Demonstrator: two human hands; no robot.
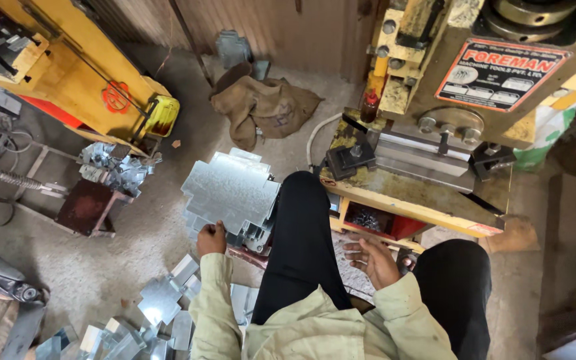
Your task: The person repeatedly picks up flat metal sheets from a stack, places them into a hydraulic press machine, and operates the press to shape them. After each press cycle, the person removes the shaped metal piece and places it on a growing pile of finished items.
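In the head view, a stack of notched galvanised sheet-metal blanks is seen lying flat on a low stand just left of the person's left knee, between the knee and a rusty metal stool. The left hand is set at the near edge of the stack, its fingers curled over the rim of the top blank; whether that blank is already pinched or only touched cannot be told. The right hand is held open and empty, palm up with fingers loosely spread, between the two knees and apart from any metal.

The blanks are judged to be thin, stiff and light one by one, though the pile as a whole would be heavy. Their surface is smooth and shiny, so a single sheet is likely to slide easily over the one beneath it. The cut edges and stepped corners are probably sharp, and a hold is best taken along a straight near edge, thumb on top and fingers beneath, away from the notches. A sheet gripped at one corner alone may be expected to flex and swing.

Ahead of the knees, the yellow press machine is seen, with its die bed close beyond the right hand. More bent and cut pieces are scattered on the floor below the left sleeve, and a burlap sack is crumpled further back.
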